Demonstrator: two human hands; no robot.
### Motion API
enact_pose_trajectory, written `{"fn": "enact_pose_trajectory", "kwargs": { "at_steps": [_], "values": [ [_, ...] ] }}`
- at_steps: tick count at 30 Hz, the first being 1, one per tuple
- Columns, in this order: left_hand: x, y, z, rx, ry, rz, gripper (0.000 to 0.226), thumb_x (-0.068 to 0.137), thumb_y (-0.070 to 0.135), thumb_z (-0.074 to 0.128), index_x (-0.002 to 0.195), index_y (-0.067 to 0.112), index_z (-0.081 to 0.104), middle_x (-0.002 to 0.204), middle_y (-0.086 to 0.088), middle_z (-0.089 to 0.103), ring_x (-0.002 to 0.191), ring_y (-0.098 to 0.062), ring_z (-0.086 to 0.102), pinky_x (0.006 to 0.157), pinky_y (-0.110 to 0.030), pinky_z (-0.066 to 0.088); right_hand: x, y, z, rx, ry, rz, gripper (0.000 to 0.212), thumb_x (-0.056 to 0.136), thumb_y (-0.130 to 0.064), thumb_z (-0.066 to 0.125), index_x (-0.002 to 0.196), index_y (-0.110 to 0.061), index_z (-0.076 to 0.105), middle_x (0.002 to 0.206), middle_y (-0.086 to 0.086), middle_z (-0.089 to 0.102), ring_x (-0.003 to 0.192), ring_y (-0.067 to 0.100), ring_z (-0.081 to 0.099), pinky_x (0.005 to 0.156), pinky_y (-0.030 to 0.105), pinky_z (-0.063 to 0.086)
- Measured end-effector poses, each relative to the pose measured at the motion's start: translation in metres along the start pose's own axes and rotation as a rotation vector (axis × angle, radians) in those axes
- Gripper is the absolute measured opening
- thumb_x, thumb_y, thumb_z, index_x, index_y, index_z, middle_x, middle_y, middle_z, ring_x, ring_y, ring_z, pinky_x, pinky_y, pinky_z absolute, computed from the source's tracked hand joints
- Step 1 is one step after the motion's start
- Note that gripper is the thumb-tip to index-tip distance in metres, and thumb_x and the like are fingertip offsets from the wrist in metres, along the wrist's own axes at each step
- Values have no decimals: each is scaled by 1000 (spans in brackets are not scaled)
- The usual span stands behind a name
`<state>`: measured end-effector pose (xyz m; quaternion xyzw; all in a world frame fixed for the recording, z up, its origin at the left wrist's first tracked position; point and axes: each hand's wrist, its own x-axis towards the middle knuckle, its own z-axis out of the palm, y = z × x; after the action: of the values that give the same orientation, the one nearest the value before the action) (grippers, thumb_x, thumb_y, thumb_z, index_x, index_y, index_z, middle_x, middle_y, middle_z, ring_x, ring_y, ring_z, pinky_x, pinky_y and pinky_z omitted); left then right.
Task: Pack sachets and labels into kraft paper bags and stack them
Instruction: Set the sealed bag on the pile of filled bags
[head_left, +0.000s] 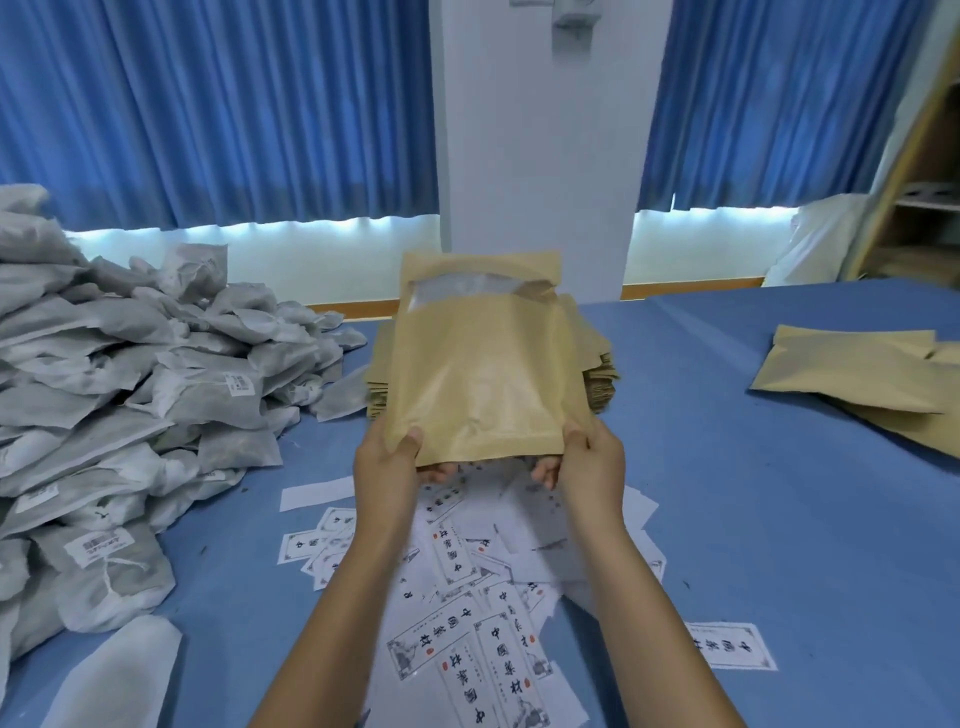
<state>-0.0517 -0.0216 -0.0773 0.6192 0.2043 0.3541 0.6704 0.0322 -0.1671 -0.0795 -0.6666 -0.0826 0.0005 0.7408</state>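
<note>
Kraft bag (483, 374) over blue tbl (737, 478), curtains (234, 104) behind

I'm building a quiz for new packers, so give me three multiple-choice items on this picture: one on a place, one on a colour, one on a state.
1. Where does the pile of sachets lie? A) on the person's left B) on the person's right C) inside a box
2. What colour covers the table? A) green B) blue C) red
3. How is the raised kraft bag held? A) flat on the table B) by one hand C) by the left hand and right hand

Answers: 1 A, the grey heap fills the left side; 2 B, the bare cloth is blue; 3 C, each hand grips a lower corner.
</note>
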Motion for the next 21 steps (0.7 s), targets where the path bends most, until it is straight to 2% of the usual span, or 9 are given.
{"fn": "enact_pose_trajectory", "kwargs": {
  "at_steps": [4,6,8,12,14,16,19,20,21],
  "values": [
    [0,2,56,28,-128,8,28,99,5,43,126,12,49,97,-23,63,48,-23,63,42,-23,49,10,-3,-48,19,168,-12,30,101,-5,32,97,-15,60,87,4,55,32,7,43,39,19,38],
    [-4,-1,88,55,-215,-27,28,99,4,41,125,13,47,95,-20,62,46,-22,62,41,-22,50,16,-1,-78,69,248,15,32,101,-5,33,84,-19,57,83,4,52,33,6,40,39,20,37],
    [-12,-8,118,89,-295,-57,26,99,5,41,121,17,46,87,-18,63,42,-18,61,41,-22,50,19,1,-106,129,321,42,32,101,-4,34,79,-15,55,75,6,48,35,5,38,38,19,35],
    [-21,-25,174,148,-433,-129,10,98,8,46,104,8,53,54,-6,59,35,-11,50,37,-19,40,26,7,-161,135,457,45,31,99,-3,33,81,-13,57,65,6,53,43,10,47,38,18,39],
    [-19,-25,201,151,-469,-187,7,96,8,50,91,5,54,52,-3,53,33,-7,43,37,-19,37,38,3,-182,219,505,67,31,98,-1,34,82,-14,59,65,4,56,48,12,50,41,18,42],
    [-18,-13,231,68,-532,-235,7,97,8,50,95,3,54,61,-6,54,34,-6,45,38,-19,41,60,-5,-196,416,543,78,28,96,3,36,90,-10,60,75,5,61,52,12,56,45,17,47],
    [-18,11,271,-47,-769,-265,32,100,18,45,131,9,39,105,-14,61,60,-15,66,61,-27,55,105,-19,-211,742,449,-11,24,96,7,43,115,6,55,110,16,63,77,18,69,63,20,57],
    [-15,14,281,108,-816,-189,52,100,23,47,144,9,23,117,-10,57,77,-22,68,72,-32,54,118,-22,-215,806,392,-13,26,97,2,46,121,10,51,119,19,60,89,20,68,75,21,57],
    [-11,14,287,381,-826,-6,66,99,27,49,150,9,11,124,-7,54,96,-25,64,83,-33,50,130,-22,-218,847,349,18,29,98,-3,49,123,11,50,124,19,58,98,19,65,87,21,53]
  ]
}}
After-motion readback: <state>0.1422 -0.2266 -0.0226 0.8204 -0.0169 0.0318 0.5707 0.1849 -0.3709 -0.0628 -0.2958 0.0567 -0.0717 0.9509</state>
